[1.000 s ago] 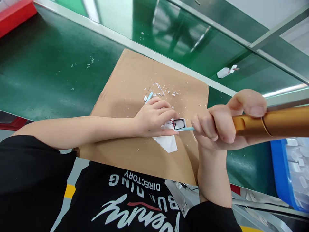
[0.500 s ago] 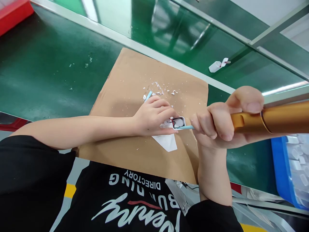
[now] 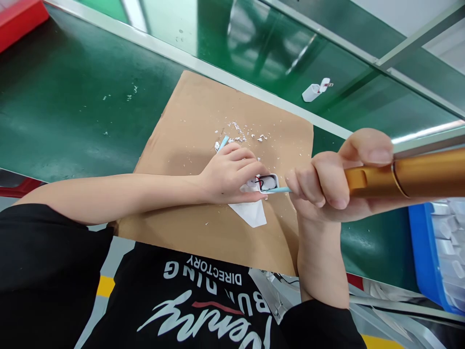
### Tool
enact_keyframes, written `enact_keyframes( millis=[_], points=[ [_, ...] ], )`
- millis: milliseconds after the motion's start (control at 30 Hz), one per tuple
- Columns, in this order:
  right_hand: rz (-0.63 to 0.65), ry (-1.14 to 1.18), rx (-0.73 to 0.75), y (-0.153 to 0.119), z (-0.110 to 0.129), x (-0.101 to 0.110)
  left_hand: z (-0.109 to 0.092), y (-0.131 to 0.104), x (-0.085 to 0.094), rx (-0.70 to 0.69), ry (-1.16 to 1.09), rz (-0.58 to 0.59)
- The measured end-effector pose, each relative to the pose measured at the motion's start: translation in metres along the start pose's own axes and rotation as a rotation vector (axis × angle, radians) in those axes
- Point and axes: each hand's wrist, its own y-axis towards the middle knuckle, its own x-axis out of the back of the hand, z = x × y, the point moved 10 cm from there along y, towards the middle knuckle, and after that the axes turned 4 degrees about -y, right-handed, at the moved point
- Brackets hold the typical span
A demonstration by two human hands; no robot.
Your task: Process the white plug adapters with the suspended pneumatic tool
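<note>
Over the cardboard sheet (image 3: 174,121), my left hand (image 3: 234,174) is closed around a small white plastic housing (image 3: 276,180). Its open end faces right, with a white part and red and black wires showing inside. My right hand (image 3: 323,182) grips a gold cylindrical tool (image 3: 432,172) held nearly level. A thin light-blue strip (image 3: 281,189) runs from my right fingers to the lower rim of the housing; its join to the tool is hidden. Another light-blue piece (image 3: 224,142) sticks out beyond my left fingers. A white paper-like sheet (image 3: 250,214) lies beneath that hand.
White shavings (image 3: 240,133) are scattered over the cardboard. A blue bin (image 3: 423,261) of white plastic parts stands at the right. At far left is a red bin (image 3: 22,22). Beyond the metal rail (image 3: 203,63), an opened white part (image 3: 311,92) lies on a green surface.
The opened white part beyond the rail has shifted left and slightly away. Both hands stay nearly still, keeping their holds.
</note>
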Motion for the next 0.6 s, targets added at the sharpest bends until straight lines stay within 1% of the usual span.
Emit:
enact_keyframes(
  millis=[167, 300, 433, 600],
  points=[
    [-0.011, -0.014, -0.006, 0.001, 0.001, -0.002, -0.006, 0.003, 0.003, -0.045, -0.002, -0.014],
    [0.012, -0.007, 0.009, 0.001, 0.002, -0.005, -0.007, 0.004, -0.001, -0.043, -0.032, 0.034],
    [-0.006, -0.037, -0.009, 0.001, 0.000, 0.001, -0.004, 0.002, -0.004, -0.015, -0.050, 0.065],
    [-0.032, -0.063, -0.012, 0.001, -0.002, 0.007, -0.007, 0.002, -0.001, -0.039, -0.109, 0.038]
  ],
)
